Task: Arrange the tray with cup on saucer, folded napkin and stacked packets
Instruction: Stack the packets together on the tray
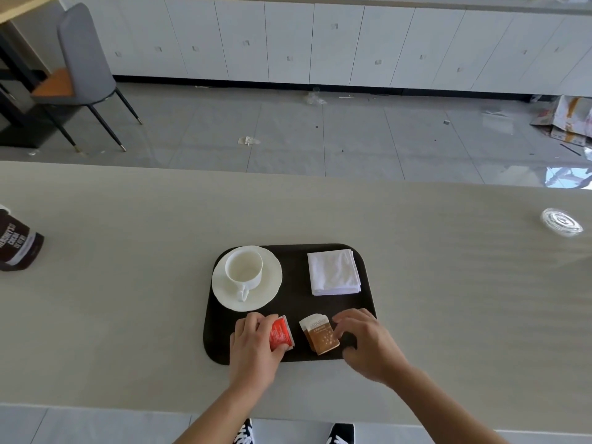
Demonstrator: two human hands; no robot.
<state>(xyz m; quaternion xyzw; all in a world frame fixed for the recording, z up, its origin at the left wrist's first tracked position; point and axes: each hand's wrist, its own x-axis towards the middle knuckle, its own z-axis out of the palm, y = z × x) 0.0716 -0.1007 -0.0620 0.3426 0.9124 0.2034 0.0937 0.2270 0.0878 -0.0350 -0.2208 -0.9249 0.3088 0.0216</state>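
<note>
A dark brown tray [293, 302] lies on the pale table. On its far left a white cup [244, 271] stands on a white saucer [269, 290], handle toward me. A folded white napkin [333, 272] lies at the far right. Along the tray's near edge sit a stack of red packets [280, 333] and a stack of brown packets [320, 334]. My left hand [253, 346] grips the red stack from its left side. My right hand [368, 341] touches the right edge of the brown stack with its fingertips.
A dark cocoa bag [17, 241] lies at the table's left edge. A clear plastic lid [561, 222] rests at the far right. Beyond the table are a grey floor with scraps, a grey chair [81, 59] and white cabinets [320, 40].
</note>
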